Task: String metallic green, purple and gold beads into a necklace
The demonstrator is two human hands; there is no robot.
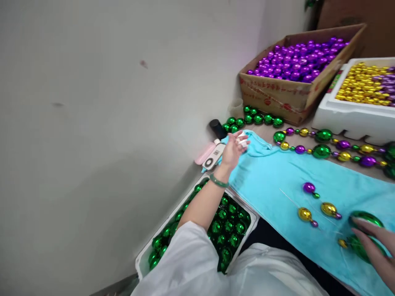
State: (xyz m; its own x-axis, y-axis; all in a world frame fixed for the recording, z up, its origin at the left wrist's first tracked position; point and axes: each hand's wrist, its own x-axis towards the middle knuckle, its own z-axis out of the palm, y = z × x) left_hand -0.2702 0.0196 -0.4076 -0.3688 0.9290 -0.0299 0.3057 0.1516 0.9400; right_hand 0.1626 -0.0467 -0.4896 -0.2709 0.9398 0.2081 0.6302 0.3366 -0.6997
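The left hand [231, 155] is over the far-left corner of the blue cloth [271, 185], fingers curled round a small white object [242, 139]. At the cloth's right side, the right hand's [379, 250] fingers meet large green beads [370, 217]; from where I stand, I can't tell whether they grip. Gold beads [305, 214] lie on the cloth; beyond it sits a cardboard box [271, 92] of purple beads [293, 61].
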